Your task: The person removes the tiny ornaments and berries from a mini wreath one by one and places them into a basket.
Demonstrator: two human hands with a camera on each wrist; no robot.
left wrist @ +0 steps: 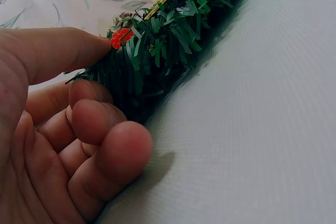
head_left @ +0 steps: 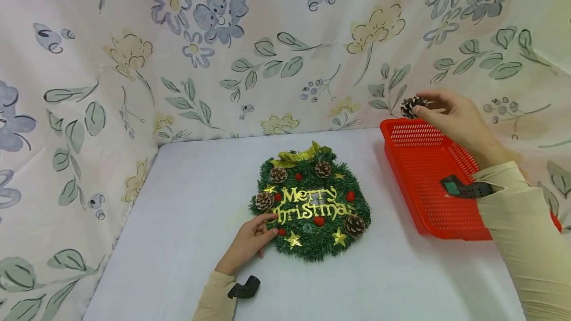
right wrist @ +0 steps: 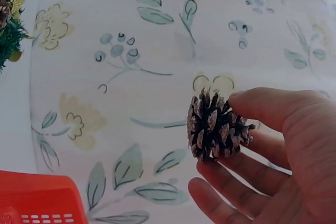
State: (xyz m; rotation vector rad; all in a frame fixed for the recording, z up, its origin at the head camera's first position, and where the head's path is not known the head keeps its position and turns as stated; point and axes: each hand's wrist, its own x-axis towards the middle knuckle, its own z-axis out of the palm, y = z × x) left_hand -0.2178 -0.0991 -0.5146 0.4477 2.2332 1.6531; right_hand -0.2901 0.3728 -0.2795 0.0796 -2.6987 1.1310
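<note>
A green Christmas wreath lies on the white table, decorated with pinecones, red berries, gold stars and gold "Merry Christmas" lettering. At its lower left edge, my left hand pinches the wreath, the thumb beside a red berry and the other fingers curled at the rim. My right hand holds a loose pinecone with whitish scale tips between thumb and fingers. It is up over the far left corner of the red plastic basket.
The perforated red basket stands at the table's right side, under my right forearm. A floral curtain hangs behind the white table and along its left. Each wrist wears a black mount, one of them the left mount.
</note>
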